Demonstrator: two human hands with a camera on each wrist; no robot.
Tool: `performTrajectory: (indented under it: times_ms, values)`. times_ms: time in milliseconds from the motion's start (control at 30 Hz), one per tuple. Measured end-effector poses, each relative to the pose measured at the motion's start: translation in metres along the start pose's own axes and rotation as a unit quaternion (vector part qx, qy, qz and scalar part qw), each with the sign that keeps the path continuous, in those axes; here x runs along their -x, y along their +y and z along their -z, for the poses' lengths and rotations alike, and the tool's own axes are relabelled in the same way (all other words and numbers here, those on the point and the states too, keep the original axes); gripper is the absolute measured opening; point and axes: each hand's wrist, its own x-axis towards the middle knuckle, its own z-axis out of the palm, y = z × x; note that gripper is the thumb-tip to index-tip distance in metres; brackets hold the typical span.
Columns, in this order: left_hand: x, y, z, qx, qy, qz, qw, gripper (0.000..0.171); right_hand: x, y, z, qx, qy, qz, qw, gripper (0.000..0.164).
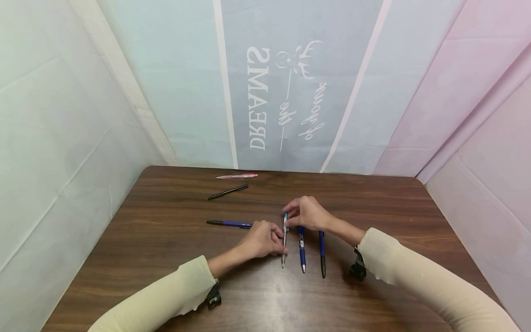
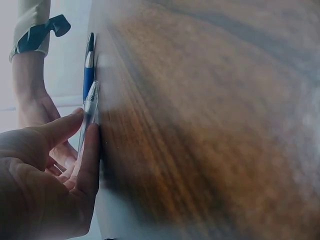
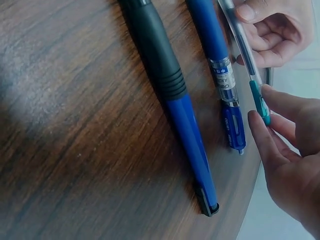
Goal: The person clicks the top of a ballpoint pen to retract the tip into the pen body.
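A clear-barrelled pen with a teal end (image 1: 284, 240) lies lengthwise between both hands. My left hand (image 1: 260, 240) pinches its barrel between thumb and fingers near the tip end, seen closely in the left wrist view. At the far end, my right hand (image 1: 310, 213) pinches the teal part (image 3: 259, 102) with thumb and fingertips. Just right of it lies a blue pen with a silver tip (image 1: 302, 256), roughly parallel. Beyond that is a blue pen with a black grip (image 1: 322, 258); the right hand partly covers the far ends of both in the head view.
Left of the hands, another blue pen with a black grip (image 1: 226, 223) lies crosswise, one end by the left hand. Farther back are a black pen (image 1: 227, 192) and a red clear pen (image 1: 237, 176). Fabric walls (image 1: 186, 92) border the brown wooden table (image 1: 166, 258).
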Motion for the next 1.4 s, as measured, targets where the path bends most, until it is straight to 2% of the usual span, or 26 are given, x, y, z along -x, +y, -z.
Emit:
performTrajectory:
  times_ms: [167,467,833,1167,1400]
  values:
    - [0.001,0.0,-0.001,-0.001,-0.005,0.002,1.0,0.034,-0.001,0.003,-0.002,0.025,0.0,0.037,0.999,0.029]
    - [0.001,-0.001,-0.001,-0.023,-0.003,-0.012,0.9997,0.032,-0.001,0.004,-0.004,0.038,-0.015,0.067,0.997,0.029]
    - [0.001,-0.001,0.0,-0.029,-0.007,-0.013,0.9995,0.032,-0.002,0.002,-0.005,0.042,-0.008,0.074,0.996,0.029]
    - [0.005,-0.001,0.013,-0.012,-0.001,-0.014,0.9998,0.038,-0.005,0.002,-0.008,0.052,0.027,0.082,0.995,0.033]
    - [0.009,-0.004,0.025,-0.029,0.027,-0.039,0.9984,0.034,-0.007,-0.004,-0.009,0.062,0.036,0.088,0.994,0.037]
